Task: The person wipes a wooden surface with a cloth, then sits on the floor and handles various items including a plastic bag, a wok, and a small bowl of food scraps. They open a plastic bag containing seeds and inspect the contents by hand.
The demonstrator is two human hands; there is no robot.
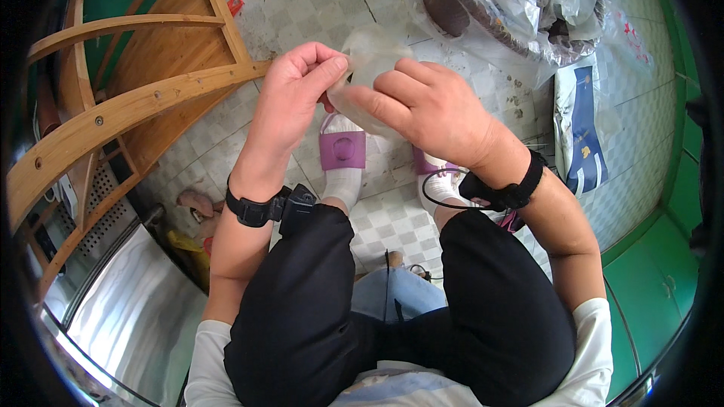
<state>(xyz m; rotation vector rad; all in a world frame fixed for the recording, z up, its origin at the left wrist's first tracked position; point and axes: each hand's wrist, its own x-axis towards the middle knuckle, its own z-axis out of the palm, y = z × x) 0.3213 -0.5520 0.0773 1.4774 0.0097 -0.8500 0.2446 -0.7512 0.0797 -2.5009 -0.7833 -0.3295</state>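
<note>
A thin translucent plastic bag or film (376,48) is spread between my two hands above the floor. My left hand (300,87) pinches its left edge between thumb and fingers. Curled over its right side, my right hand (430,107) grips the film, with the thumb and fingertips mostly hidden. Part of the film hangs below the right index finger. Black straps with small devices go round both wrists. Beneath my hands are my feet in white socks and purple slippers (343,150).
A slatted wooden rack (164,90) stands close on the left, above a shiny metal surface (133,299). At upper right is a round plastic-lined container (481,17) of crumpled bags. A blue-and-white packet (582,130) lies nearby. Green cabinets (650,271) border the right.
</note>
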